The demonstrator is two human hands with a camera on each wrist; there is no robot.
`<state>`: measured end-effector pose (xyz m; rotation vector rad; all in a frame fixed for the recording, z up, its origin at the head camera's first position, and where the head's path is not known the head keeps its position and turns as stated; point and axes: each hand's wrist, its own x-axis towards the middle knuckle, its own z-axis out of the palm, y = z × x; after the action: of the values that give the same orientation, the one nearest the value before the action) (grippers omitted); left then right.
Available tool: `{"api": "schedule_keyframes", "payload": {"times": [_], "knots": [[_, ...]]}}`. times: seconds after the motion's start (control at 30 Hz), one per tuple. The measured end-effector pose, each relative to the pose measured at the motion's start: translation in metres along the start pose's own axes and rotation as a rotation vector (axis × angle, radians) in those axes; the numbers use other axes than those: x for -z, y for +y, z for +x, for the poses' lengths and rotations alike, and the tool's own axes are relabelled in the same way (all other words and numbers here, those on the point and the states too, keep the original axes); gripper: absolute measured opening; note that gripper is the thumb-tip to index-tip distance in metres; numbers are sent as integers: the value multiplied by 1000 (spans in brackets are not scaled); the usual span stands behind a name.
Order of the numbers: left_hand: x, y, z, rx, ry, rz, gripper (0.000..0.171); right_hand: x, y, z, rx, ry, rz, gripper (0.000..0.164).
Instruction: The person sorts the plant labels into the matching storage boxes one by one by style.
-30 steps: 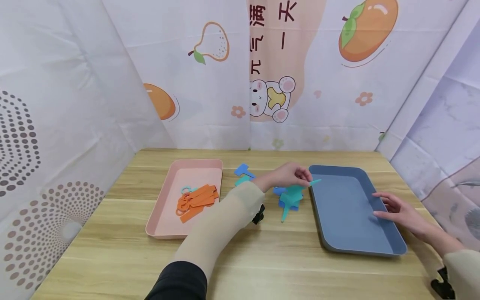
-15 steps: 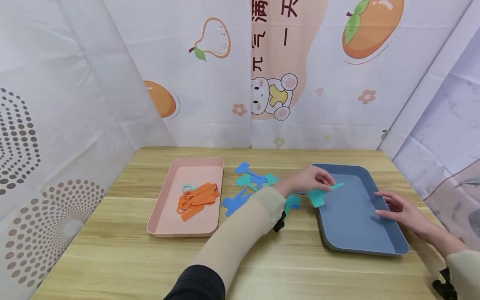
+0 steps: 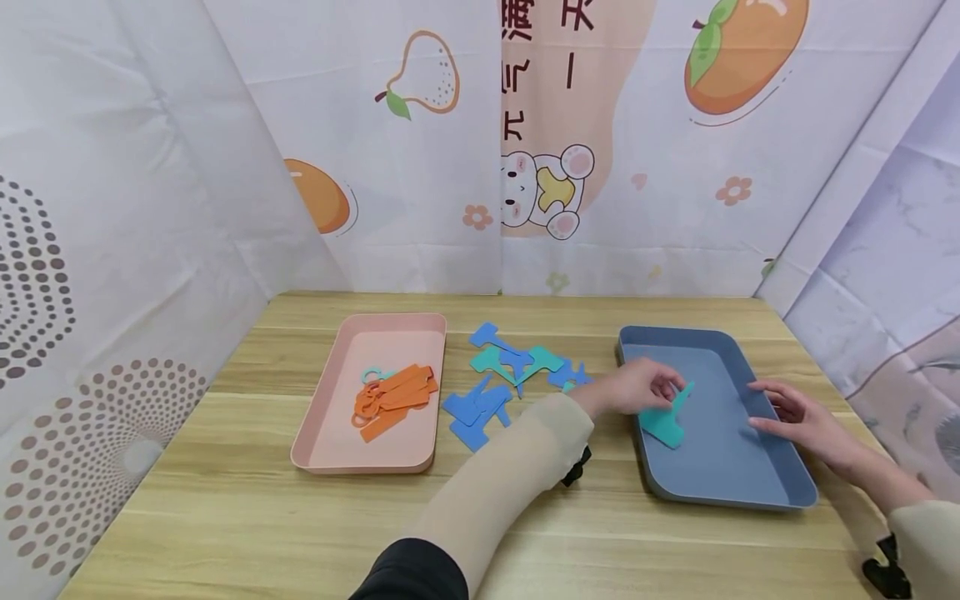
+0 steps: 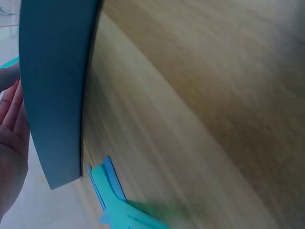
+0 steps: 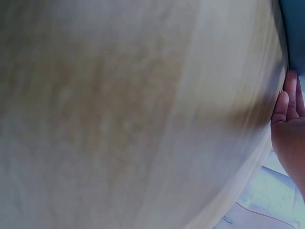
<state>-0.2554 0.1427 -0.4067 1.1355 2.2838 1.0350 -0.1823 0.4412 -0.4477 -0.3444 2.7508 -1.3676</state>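
My left hand (image 3: 639, 387) reaches over the left side of the blue-grey tray (image 3: 720, 450) and pinches a teal T-shaped plant label (image 3: 663, 427). The label's broad end hangs low over the tray floor, its thin stem pointing up past the fingertips. On the tray's right rim lies my right hand (image 3: 806, 429), thumb and forefinger over the edge; in the right wrist view its other fingers (image 5: 291, 95) show against the outer wall. The left wrist view shows the left hand beyond the tray wall (image 4: 55, 95), with the held label mostly hidden.
Blue plant labels (image 3: 480, 412) and teal ones (image 3: 542, 360) lie in a loose heap between the trays. A pink tray (image 3: 322, 433) on the left holds several orange labels (image 3: 397, 400) and a teal ringed piece (image 3: 372, 374). Fabric curtains (image 3: 420, 208) surround the table.
My left hand has carried the teal label from over the heap rightward into the blue-grey tray and lowered it. My right hand stays on the tray's rim.
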Motion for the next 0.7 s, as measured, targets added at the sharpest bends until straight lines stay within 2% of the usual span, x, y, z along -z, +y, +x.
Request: {"api": "schedule_keyframes", "payload": {"times": [0.13, 0.23, 0.3, 0.43, 0.53, 0.6, 0.7], "knots": [[-3, 2, -1, 16, -23, 125, 30, -1, -2, -1, 1, 5, -3, 52], [-4, 2, -1, 21, -27, 163, 33, -1, -3, -1, 5, 0, 3, 52], [-5, -1, -2, 12, -23, 140, 34, -1, -2, -1, 6, 2, 10, 52], [-1, -6, -7, -42, 6, -8, 33, -2, -1, 0, 15, 14, 26, 52], [8, -9, -11, -89, 18, -98, 30, -2, -1, 1, 21, 15, 33, 52], [17, -11, -15, -105, 14, -124, 31, -1, -2, 1, 23, 10, 35, 52], [32, -14, -23, -117, -4, -108, 31, -2, -3, 0, 23, 15, 39, 51]]}}
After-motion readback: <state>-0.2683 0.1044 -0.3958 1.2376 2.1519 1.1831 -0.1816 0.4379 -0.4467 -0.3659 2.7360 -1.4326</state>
